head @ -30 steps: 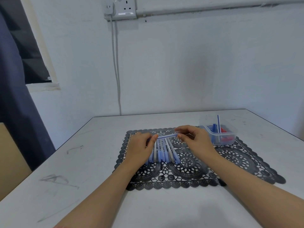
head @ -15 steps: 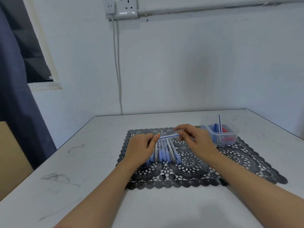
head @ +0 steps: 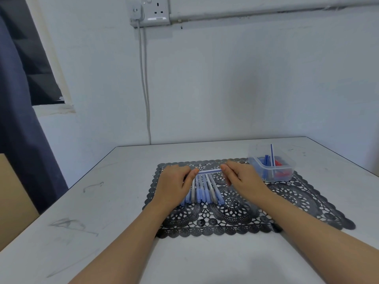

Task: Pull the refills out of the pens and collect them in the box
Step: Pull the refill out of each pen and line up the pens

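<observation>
Clear box [head: 258,163] holds blue and red refills [head: 272,154], one standing upright. Left grip [head: 174,185] and right grip [head: 244,177] each pinch one end of a slim blue pen [head: 209,171].

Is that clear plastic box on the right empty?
Not empty: the clear plastic box holds blue pieces, red pieces and one thin blue refill standing nearly upright.

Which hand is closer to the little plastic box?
Right. The right hand is just left of the box, holding one end of a pen; the left hand holds the other end, farther away.
</observation>
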Available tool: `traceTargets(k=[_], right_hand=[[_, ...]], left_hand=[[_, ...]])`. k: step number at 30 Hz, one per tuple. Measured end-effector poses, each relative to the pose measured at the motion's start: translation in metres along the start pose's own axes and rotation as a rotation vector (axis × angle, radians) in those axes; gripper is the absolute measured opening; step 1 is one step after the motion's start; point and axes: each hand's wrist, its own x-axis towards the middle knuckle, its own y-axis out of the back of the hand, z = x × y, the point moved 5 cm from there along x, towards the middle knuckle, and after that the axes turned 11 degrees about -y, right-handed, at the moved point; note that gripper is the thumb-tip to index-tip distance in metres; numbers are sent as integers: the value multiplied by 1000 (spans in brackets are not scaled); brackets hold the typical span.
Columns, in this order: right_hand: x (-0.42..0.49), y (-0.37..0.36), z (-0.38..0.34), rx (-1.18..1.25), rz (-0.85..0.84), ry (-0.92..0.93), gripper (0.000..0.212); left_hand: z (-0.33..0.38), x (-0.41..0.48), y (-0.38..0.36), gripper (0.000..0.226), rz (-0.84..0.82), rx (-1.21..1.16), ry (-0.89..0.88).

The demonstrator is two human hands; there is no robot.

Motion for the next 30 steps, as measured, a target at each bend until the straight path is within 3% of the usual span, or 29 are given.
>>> traceTargets(k=[4, 8, 15, 21, 25, 30], right_hand=[[-1, -6, 4, 48, -58, -90, 43], [-4, -6, 3, 22, -46, 1, 26], [-2, -1, 4, -60, 7, 68, 34], [-3, 4, -3, -89, 59, 149, 34], [-1, -1, 0, 66, 30, 29, 51], [-4, -9, -1, -37, -82, 6, 22]], left_hand=[[-2, -1, -1, 43, -8, 42, 3], [-5, -1, -2, 44, -20, 16, 65], [-3, -2, -3, 43, -94, -126, 127], [-6, 0, -1, 43, -49, -110, 59], [-6, 1, 0, 42, -22, -70, 2], [-8, 1, 0, 44, -20, 18, -2]])
